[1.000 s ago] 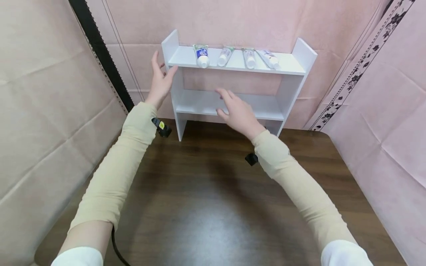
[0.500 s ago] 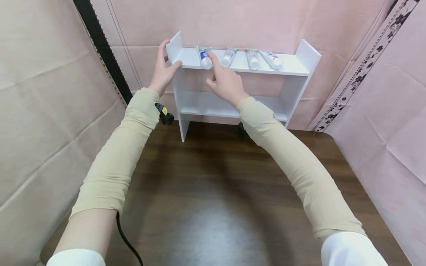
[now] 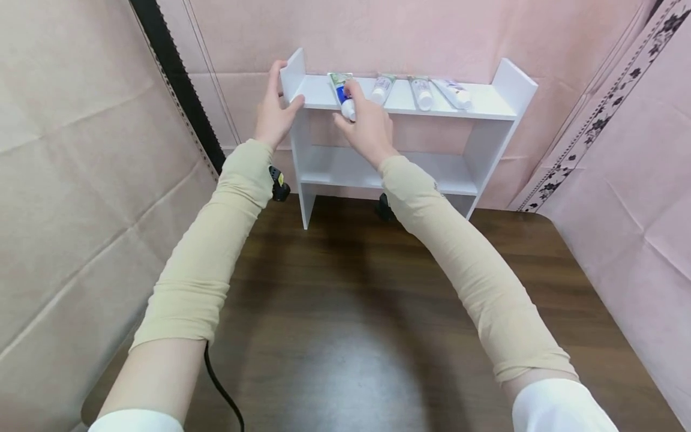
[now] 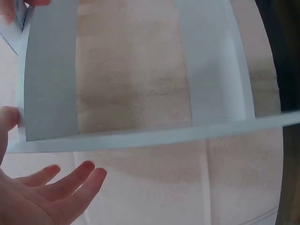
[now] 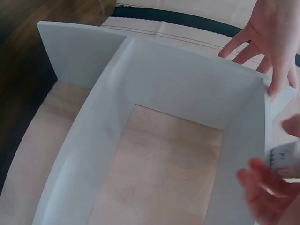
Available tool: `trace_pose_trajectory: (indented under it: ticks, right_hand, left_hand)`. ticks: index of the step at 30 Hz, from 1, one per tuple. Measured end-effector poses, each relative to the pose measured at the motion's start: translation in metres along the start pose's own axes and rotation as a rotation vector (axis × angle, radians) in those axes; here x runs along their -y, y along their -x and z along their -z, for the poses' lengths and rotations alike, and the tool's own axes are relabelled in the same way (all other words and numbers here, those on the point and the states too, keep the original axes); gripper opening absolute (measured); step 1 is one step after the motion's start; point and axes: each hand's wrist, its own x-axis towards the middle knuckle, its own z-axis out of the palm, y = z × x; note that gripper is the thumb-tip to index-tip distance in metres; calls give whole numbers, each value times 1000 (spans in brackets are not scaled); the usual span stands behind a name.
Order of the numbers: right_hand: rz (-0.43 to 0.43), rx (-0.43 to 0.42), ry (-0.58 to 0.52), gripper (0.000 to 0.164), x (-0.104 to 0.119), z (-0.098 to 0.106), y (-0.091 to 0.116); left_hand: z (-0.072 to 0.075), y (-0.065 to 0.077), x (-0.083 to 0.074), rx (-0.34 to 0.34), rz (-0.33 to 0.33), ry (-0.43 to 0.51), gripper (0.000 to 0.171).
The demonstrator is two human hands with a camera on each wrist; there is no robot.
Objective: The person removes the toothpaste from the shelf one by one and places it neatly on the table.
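Note:
At the left end of a white two-tier shelf [image 3: 335, 168], my left hand [image 3: 275, 114] grips the side panel, thumb against the upper board's front edge and fingers outside the panel. The left wrist view shows its other fingers [image 4: 75, 187] spread beyond that panel. My right hand [image 3: 369, 129] holds a blue-and-green squeeze tube [image 3: 348, 110] with a white cap between thumb and fingers, at the front of the upper board. In the right wrist view, part of the tube [image 5: 282, 157] shows between the blurred fingers. Fingers hide some of its label.
Three more white-capped tubes, one pale green [image 3: 382, 89], one whitish [image 3: 421, 93] and one slanted [image 3: 453, 93], lie along the upper board. The shelf stands on a brown wooden table [image 3: 324, 312] against pink cloth walls [image 3: 410, 36]. A black cable [image 3: 221, 387] runs by the left arm.
My left hand has moved onto the shelf's side panel. My right hand has risen from before the lower tier to the leftmost tube and taken hold of it; the tube now tilts.

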Motion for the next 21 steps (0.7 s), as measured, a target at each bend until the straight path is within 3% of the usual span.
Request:
trace_pose_trajectory:
  ticks: [4,9,16,21]
  right_hand:
    - [2,-79,25,40,1,-2,-1]
    - [-28,-78,21,47,1,-3,1]
    - [23,-114,24,44,0,-8,13]
    - [104,-185,11,41,-3,-10,27]
  left_hand:
    - [-3,-3,0,-57,-22,7,62]
    - [-4,-7,-5,-104,-7,-9,59]
    - [-6,6,-9,-39,54,265,61]
    - [-4,12,-16,-8,57,302,64]
